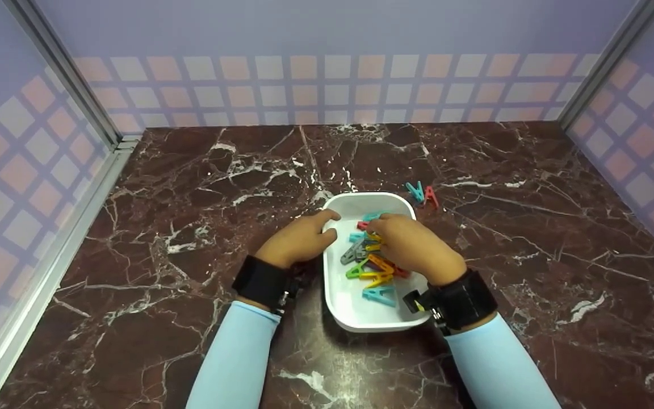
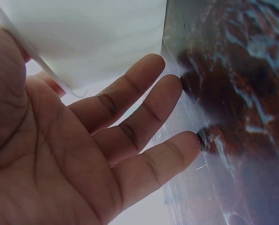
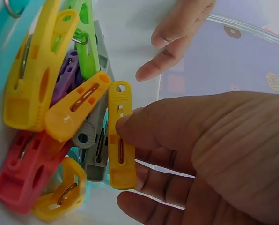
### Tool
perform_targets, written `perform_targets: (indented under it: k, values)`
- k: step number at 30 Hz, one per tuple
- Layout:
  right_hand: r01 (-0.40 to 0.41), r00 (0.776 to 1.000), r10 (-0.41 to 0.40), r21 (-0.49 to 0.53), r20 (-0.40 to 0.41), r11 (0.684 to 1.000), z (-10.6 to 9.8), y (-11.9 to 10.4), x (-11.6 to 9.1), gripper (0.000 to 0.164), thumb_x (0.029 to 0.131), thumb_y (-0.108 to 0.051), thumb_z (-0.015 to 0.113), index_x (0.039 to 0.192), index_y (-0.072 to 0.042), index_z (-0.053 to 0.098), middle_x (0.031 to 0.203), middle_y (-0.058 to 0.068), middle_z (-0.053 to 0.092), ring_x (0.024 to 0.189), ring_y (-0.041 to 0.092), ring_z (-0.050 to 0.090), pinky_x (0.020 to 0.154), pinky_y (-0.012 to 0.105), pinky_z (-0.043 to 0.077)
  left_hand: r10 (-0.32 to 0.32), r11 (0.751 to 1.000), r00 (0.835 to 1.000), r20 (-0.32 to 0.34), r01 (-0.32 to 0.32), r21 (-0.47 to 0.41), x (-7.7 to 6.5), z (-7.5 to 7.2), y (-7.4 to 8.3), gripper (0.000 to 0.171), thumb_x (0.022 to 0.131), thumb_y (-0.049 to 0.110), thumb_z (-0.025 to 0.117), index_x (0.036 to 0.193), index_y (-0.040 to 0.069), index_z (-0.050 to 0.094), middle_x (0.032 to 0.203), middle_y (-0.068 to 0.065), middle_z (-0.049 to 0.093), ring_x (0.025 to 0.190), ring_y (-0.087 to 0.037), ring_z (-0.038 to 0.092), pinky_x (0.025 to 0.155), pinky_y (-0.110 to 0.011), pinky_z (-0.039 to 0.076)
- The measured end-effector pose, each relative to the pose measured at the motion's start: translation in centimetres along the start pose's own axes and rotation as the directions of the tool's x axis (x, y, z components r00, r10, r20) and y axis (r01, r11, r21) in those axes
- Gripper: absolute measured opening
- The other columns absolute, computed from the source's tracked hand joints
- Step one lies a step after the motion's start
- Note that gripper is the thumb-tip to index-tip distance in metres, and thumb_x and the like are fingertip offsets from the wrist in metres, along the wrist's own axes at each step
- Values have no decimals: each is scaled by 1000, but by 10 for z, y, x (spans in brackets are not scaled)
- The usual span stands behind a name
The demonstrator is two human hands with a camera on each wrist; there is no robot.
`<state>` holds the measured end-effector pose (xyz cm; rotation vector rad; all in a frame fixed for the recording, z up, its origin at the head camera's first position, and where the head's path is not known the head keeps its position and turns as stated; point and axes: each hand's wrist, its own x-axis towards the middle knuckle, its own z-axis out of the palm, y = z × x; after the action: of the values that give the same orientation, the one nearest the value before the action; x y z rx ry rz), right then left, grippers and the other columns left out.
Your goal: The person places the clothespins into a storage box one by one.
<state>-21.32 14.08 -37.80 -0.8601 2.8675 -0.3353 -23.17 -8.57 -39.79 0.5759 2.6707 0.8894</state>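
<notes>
A white tray (image 1: 355,324) holds several clothespins in mixed colours. My left hand (image 1: 298,238) rests at the tray's left side, its thumb and index finger over the rim. In the left wrist view, the other three fingers (image 2: 153,150) extend loosely outside the tray wall. My right hand (image 1: 412,244) reaches into the tray and pinches a yellow clothespin (image 3: 121,140) between thumb and fingers. Close by lie an orange clothespin (image 3: 78,107), a red clothespin (image 3: 25,173), a green clothespin (image 3: 86,47) and a grey clothespin (image 3: 96,161).
Beyond the tray's far right corner, a blue clothespin (image 1: 416,192) and a red clothespin (image 1: 431,196) lie on the dark marbled table (image 1: 191,187). Tile-patterned panels (image 1: 315,68) enclose the back and both sides.
</notes>
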Motion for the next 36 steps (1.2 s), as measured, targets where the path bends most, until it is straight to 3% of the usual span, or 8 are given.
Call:
perform_targets:
  k: [6,23,31,36]
  values:
    - [-7,1000,7,-8,16,1000,-1,0,0,47,90,-5,68,136,-10,62,109,10,62,89,23,56,81,40,49,6,1000,1000,11,-6,-8,-1,0,0,47,101,27,43,146,13,46,127,-13,61,99,-27,56,89,-43,44]
    - [-30,1000,30,22,-8,999,-5,-1,-3,40,91,-21,72,128,-8,65,111,9,61,91,23,59,85,42,51,10,1000,1000,6,-10,-12,0,0,0,47,101,26,44,146,12,46,127,-14,62,102,-26,58,94,-43,45]
    - [35,997,-25,130,-77,991,-23,-1,-16,40,93,-21,69,129,-4,62,119,14,60,104,29,60,92,45,48,12,1000,1000,1,-12,-11,0,0,1,46,101,26,44,145,12,47,130,-14,61,107,-26,58,97,-43,44]
    - [-43,993,59,150,-105,988,-38,3,-28,45,94,-23,68,133,-3,58,130,16,58,111,31,58,96,48,46,7,1000,1000,-5,-7,-5,0,1,0,46,101,26,45,144,12,48,129,-14,61,105,-26,58,96,-43,44]
